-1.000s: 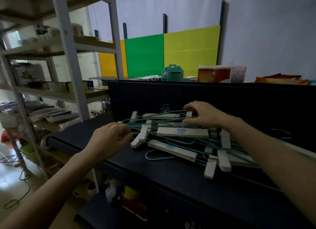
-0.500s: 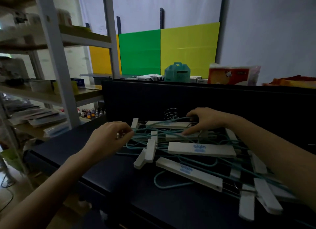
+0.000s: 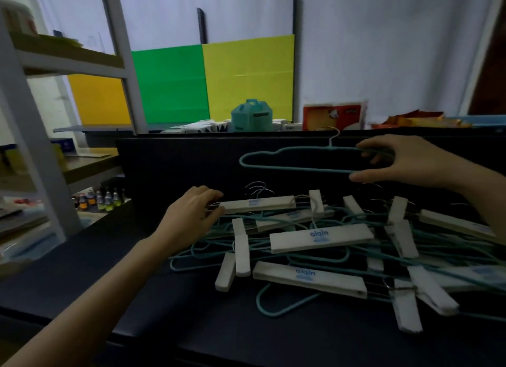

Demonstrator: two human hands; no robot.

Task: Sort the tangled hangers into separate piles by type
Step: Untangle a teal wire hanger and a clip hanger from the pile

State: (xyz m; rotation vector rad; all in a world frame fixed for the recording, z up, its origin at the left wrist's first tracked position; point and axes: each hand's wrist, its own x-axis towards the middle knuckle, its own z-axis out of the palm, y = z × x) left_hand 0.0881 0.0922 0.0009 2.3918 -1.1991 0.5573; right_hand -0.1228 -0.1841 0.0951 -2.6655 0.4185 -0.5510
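A tangled heap of hangers [image 3: 323,246] lies on a dark table [image 3: 137,279]: thin teal wire hangers mixed with white flat-bar clip hangers. My right hand [image 3: 405,161] holds one teal wire hanger [image 3: 295,158] in the air above the heap, fingers curled round its right end. My left hand [image 3: 191,216] rests on the heap's left side, its fingers pinching the end of a white clip hanger [image 3: 257,203].
A dark back panel [image 3: 178,169] stands behind the heap. Behind it are a teal container [image 3: 252,116], an orange box [image 3: 334,116] and coloured boards. A grey shelf rack [image 3: 32,136] with small bottles [image 3: 98,199] stands at the left.
My right hand has lifted a teal wire hanger up out of the heap. My left hand has shifted onto the end of a white clip hanger. The view has moved closer.
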